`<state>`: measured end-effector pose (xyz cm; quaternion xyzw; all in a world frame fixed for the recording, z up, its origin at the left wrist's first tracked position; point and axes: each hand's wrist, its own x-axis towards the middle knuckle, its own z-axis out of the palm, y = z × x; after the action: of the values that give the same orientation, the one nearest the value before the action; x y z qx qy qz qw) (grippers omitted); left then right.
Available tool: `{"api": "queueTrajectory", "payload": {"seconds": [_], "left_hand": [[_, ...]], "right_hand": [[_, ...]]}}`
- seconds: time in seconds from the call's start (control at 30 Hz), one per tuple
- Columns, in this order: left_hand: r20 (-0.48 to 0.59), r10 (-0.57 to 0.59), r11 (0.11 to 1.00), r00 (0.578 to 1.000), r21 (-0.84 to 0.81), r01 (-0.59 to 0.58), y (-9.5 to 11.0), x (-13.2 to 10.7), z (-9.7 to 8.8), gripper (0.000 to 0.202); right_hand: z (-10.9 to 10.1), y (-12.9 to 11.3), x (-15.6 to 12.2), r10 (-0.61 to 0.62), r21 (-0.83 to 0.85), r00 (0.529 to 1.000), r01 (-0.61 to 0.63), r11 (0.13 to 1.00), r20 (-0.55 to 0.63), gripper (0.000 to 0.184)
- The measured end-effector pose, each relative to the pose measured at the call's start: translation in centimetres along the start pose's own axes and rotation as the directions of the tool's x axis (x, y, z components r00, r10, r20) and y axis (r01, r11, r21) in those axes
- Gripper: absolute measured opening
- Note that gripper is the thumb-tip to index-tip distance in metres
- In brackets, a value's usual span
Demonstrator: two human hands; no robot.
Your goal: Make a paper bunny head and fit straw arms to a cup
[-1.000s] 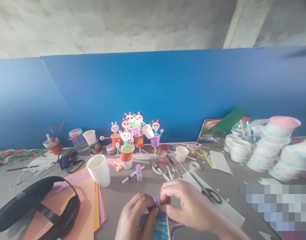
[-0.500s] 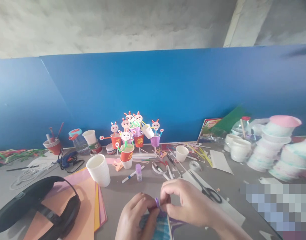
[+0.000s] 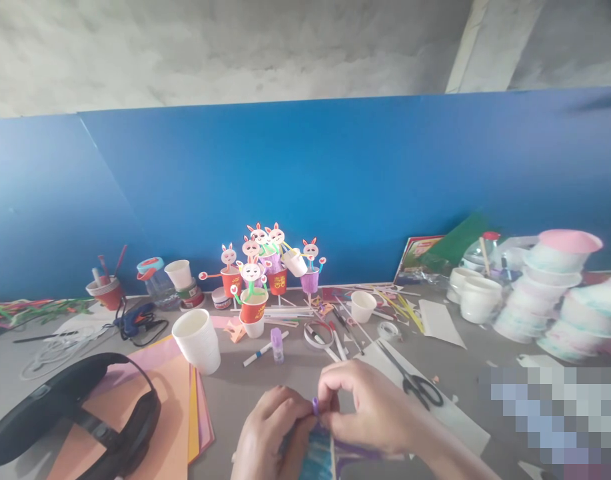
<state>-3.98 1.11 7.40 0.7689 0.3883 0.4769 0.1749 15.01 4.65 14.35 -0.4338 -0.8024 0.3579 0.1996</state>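
Low in the head view, my left hand (image 3: 274, 430) is closed around a blue-streaked piece (image 3: 317, 459) with a pale edge; it looks like a coloured paper cup, but much of it is hidden. My right hand (image 3: 362, 407) pinches a thin purple strip (image 3: 316, 405), perhaps a pipe cleaner, which curls up between both hands' fingertips at the top of the blue piece. More purple (image 3: 352, 451) shows below the right palm. Beyond the hands stand a small glue bottle (image 3: 277, 348) with a purple cap and a marker (image 3: 258, 355). Scissors (image 3: 420, 389) lie right of the right wrist.
Rabbit-faced cup puppets (image 3: 254, 303) stand before a blue partition (image 3: 285, 167). A white foam cup (image 3: 198, 340) is at left, near a black headset (image 3: 45, 400) on coloured paper (image 3: 172, 400). Stacked cups (image 3: 535, 293) rise at right. A tape roll (image 3: 319, 335) lies mid-table.
The hands have shifted only slightly. The purple strip's loop now stands straighter and narrower between the fingertips, and the blue piece has turned a little.
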Motion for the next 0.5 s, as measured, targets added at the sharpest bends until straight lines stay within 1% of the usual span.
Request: {"api": "queueTrajectory", "payload": {"seconds": [0.23,0.37,0.5], "left_hand": [[-0.052,-0.027,1.000,0.998,-0.013,0.027,0.42,-0.32,0.23,0.019],[-0.054,-0.020,1.000,0.998,-0.001,0.020,0.77,-0.27,0.06,0.021],[-0.040,-0.052,0.999,0.998,-0.014,0.051,0.80,-0.12,-0.02,0.023]], "right_hand": [[0.41,-0.28,-0.10,0.038,-0.008,0.999,-0.039,0.999,-0.026,0.009],[0.54,-0.54,-0.12,0.028,-0.005,0.999,-0.028,1.000,-0.035,0.009],[0.57,-0.76,-0.20,0.043,0.000,0.998,-0.043,0.999,-0.035,0.010]]}}
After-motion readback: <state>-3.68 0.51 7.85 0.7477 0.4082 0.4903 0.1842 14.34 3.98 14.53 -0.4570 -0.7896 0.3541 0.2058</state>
